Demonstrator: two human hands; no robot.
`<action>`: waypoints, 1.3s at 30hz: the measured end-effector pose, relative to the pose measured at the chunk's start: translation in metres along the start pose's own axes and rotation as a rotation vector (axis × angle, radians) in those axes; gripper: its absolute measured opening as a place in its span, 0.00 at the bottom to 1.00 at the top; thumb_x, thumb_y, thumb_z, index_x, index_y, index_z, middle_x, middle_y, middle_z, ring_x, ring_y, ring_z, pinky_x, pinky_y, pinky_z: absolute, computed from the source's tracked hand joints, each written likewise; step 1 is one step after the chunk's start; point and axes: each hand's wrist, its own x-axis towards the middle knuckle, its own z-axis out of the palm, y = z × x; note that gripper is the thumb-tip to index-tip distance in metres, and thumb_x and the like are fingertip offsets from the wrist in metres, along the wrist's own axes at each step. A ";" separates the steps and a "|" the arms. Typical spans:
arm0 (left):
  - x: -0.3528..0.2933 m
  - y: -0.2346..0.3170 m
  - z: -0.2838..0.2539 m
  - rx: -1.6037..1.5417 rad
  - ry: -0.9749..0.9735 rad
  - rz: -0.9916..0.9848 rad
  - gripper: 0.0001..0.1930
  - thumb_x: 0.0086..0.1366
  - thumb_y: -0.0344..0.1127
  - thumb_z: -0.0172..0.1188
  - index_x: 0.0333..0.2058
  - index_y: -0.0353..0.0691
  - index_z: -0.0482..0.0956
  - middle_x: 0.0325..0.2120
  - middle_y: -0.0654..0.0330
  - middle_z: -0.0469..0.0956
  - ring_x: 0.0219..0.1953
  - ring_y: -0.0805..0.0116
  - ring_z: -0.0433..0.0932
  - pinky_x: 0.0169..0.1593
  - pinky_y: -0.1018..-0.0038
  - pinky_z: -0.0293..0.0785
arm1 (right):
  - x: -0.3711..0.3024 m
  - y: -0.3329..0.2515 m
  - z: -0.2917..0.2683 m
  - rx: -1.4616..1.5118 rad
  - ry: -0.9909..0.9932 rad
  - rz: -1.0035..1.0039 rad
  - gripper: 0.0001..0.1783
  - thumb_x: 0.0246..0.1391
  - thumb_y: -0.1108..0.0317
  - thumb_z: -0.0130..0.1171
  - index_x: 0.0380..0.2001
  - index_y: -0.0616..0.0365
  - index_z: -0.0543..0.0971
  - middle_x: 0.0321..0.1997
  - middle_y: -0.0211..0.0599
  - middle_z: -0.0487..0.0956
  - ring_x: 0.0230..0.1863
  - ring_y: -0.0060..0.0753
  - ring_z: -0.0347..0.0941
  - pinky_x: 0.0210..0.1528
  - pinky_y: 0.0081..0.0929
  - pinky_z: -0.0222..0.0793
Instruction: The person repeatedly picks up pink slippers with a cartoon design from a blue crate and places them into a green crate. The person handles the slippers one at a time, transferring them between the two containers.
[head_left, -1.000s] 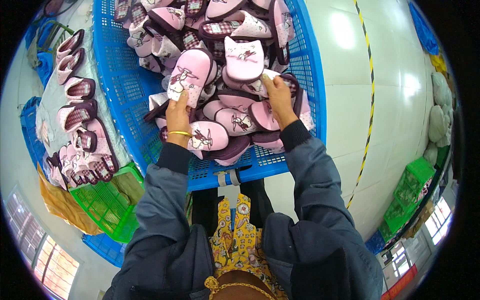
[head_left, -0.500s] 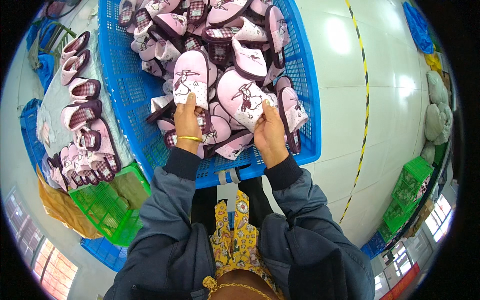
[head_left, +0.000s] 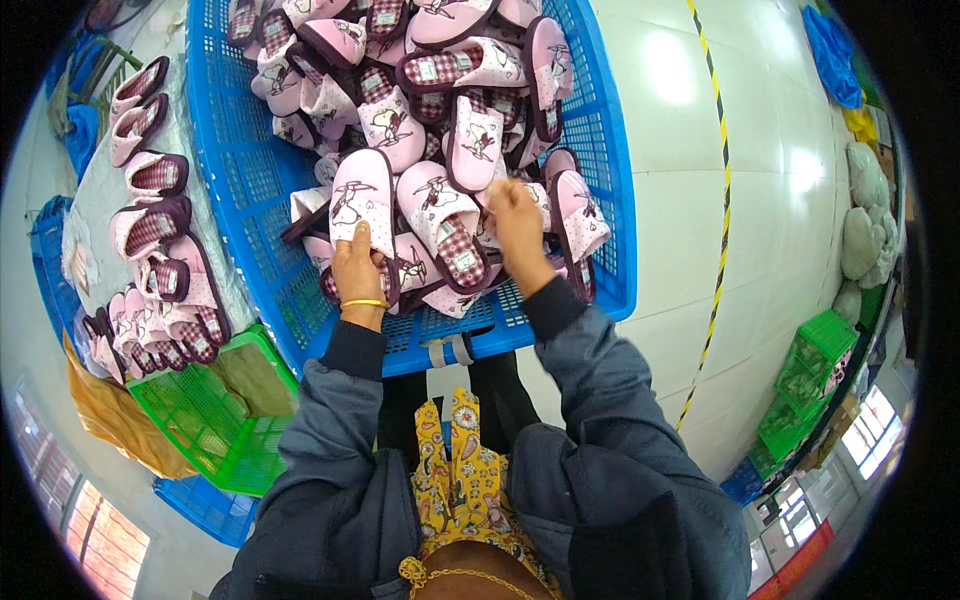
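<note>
My left hand [head_left: 357,275] grips a pink slipper [head_left: 362,195] with a dark sole edge and a cartoon print, its thumb on the upper. The toe points away from me. Beside it, another pink slipper [head_left: 432,205] lies on the pile, its checked insole towards me. My right hand [head_left: 520,235] is over the pile, fingers curled together at the near end of a slipper [head_left: 475,145]; whatever they hold, if anything, is hidden. Both hands are within a large blue plastic crate [head_left: 235,190] full of such slippers.
To the left, a covered table [head_left: 95,200] carries a row of slippers [head_left: 158,175] and a packed bunch of them. Below it stands a green crate [head_left: 190,420]. A black-and-yellow floor line [head_left: 722,180] runs along the right, with green crates [head_left: 815,355] and pale sacks [head_left: 870,240] beyond.
My right hand has let go of its slipper, which now rests on the pile, and has moved slightly left and up. My left hand has lowered a little, still holding its slipper.
</note>
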 end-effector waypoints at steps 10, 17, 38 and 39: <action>0.007 -0.007 -0.019 -0.036 -0.036 -0.037 0.13 0.69 0.41 0.56 0.41 0.35 0.76 0.31 0.64 0.77 0.25 0.79 0.72 0.28 0.82 0.70 | 0.179 0.007 -0.003 -1.094 -0.157 -0.386 0.28 0.49 0.64 0.55 0.57 0.44 0.72 0.60 0.43 0.72 0.59 0.57 0.66 0.60 0.51 0.63; -0.008 0.003 -0.029 -0.156 0.081 0.064 0.11 0.70 0.39 0.55 0.42 0.37 0.77 0.30 0.65 0.79 0.25 0.80 0.72 0.29 0.82 0.69 | 0.150 0.001 -0.058 -1.433 -0.046 -0.780 0.14 0.48 0.56 0.56 0.23 0.55 0.82 0.33 0.42 0.81 0.38 0.53 0.76 0.40 0.49 0.72; 0.095 0.064 -0.235 1.520 -0.543 1.112 0.13 0.50 0.36 0.61 0.36 0.43 0.77 0.39 0.61 0.76 0.52 0.61 0.71 0.55 0.58 0.59 | 0.258 0.048 0.089 -1.441 -0.366 -0.488 0.24 0.55 0.52 0.48 0.32 0.63 0.82 0.44 0.60 0.79 0.46 0.60 0.76 0.51 0.50 0.71; 0.098 0.057 -0.229 1.489 -0.537 1.136 0.12 0.51 0.35 0.61 0.36 0.45 0.77 0.39 0.64 0.77 0.52 0.64 0.72 0.54 0.59 0.57 | 0.270 0.060 0.086 -1.486 -0.337 -0.511 0.25 0.56 0.51 0.47 0.33 0.63 0.82 0.44 0.61 0.79 0.47 0.60 0.76 0.51 0.49 0.71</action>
